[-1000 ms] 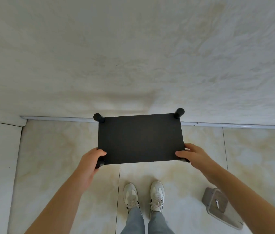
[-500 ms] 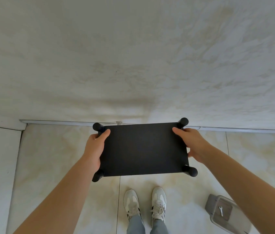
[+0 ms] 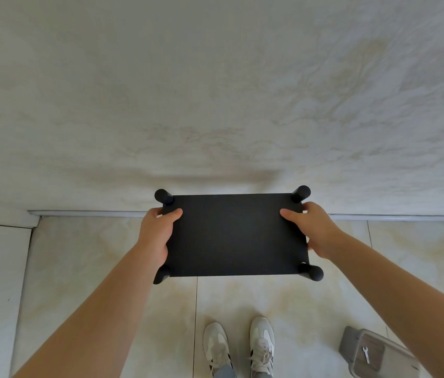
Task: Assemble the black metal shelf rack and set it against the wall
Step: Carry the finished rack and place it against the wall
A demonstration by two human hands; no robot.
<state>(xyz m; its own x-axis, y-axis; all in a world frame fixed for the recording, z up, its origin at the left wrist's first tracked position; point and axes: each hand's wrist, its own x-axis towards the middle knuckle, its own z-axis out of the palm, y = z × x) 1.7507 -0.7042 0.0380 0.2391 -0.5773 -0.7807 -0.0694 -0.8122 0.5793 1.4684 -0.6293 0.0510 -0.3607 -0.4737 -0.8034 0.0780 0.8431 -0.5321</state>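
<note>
Rack: the black metal shelf rack (image 3: 235, 234) is seen from above, a flat rectangular top panel with a round post cap (image 3: 164, 196) at each corner.
Where it is: in front of the person, over the tiled floor (image 3: 84, 268), with its long rear edge close to the wall (image 3: 215, 91). The view does not show whether it touches the wall or whether its feet are down.
Left hand: the left hand (image 3: 158, 236) grips the left short edge. The thumb lies on top of the panel and the other fingers curl over the edge, mostly hidden.
Right hand: the right hand (image 3: 313, 230) clamps the right short edge the same way, thumb on top and fingers wrapped around the side.
Stage: the rack looks fully assembled, so this is judged to be the final placement against the wall.
Handling: as metal it should be stiff and should not flex. It looks light enough for two hands. The smooth coated panel could slip under the thumbs alone.
Where to hold: the two short edges, as now, keep it level. The posts would give a surer hold if it slides.
Risk: a tilted rack could scrape the wall or the trim strip (image 3: 92, 213) at its foot.
Nearby: white shoes (image 3: 240, 345) below, and a lidded plastic container (image 3: 400, 361) to the right with a small wrench (image 3: 365, 354) on top.
</note>
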